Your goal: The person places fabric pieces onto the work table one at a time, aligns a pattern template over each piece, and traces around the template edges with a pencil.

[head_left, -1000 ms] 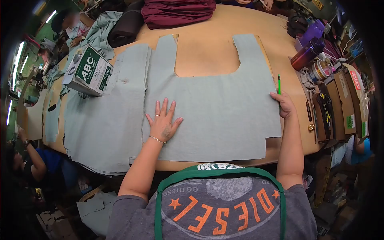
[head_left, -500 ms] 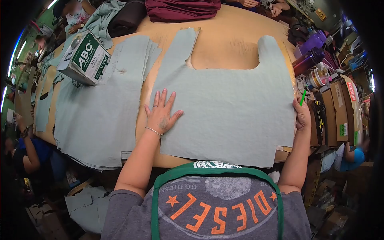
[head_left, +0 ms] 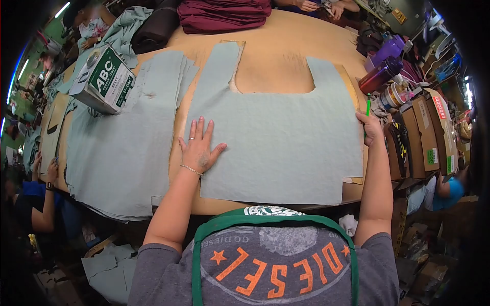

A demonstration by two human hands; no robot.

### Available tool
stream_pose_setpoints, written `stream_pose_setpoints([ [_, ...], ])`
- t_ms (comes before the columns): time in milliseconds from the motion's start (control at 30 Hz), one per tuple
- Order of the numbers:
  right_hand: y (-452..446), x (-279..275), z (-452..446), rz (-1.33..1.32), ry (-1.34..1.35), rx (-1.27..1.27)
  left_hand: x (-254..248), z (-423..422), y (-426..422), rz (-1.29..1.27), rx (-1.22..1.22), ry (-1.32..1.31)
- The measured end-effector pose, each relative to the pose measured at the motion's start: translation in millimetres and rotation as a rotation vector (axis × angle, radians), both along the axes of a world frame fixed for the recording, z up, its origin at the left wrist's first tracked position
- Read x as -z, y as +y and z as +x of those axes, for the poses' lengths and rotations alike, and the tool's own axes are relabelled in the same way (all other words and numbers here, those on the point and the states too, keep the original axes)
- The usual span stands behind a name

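Note:
A large grey-green fabric piece (head_left: pixel 275 145) with two upright strap-like ends and a deep cutout lies before me. Brownish board (head_left: pixel 348 86) peeks out along its right side and at the top of its left strap. My left hand (head_left: pixel 200 148) rests flat on the fabric's left part, fingers spread. At the right edge, my right hand (head_left: pixel 371 127) is closed around a slim green pen (head_left: pixel 368 104), which points up. Whether its fingers also pinch the fabric edge, I cannot tell.
To the left lies a stack of similar fabric (head_left: pixel 122 148), with an ABC rubber cement can (head_left: pixel 105 81) on it. Maroon cloth (head_left: pixel 224 15) and a dark roll (head_left: pixel 155 28) sit at the back. A tumbler (head_left: pixel 380 75) and cardboard boxes (head_left: pixel 426 132) line the right. Other people work around the table.
The view has shifted slightly. My right hand has moved up and leftward along the fabric's edge. More of the brown board shows beside the right strap. My left hand stays flat.

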State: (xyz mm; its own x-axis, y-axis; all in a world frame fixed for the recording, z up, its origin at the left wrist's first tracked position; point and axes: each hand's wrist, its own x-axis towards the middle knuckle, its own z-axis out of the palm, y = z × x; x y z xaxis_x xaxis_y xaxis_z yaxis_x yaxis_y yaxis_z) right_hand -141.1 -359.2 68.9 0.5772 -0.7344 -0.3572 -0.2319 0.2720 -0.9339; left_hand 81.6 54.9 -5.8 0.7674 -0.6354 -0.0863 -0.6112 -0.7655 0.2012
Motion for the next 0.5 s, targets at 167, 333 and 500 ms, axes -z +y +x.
stream_pose_setpoints([
  [167,-8,-34,-11,0.018,-0.202,0.021,8,2,6,-0.084,-0.041,-0.001],
  [333,-77,-78,-66,-0.235,-0.245,0.049,4,0,2,-0.024,-0.047,-0.037],
  [500,-120,-169,-118,-0.955,-0.065,0.207,6,-1,0,-0.017,-0.055,-0.057],
])
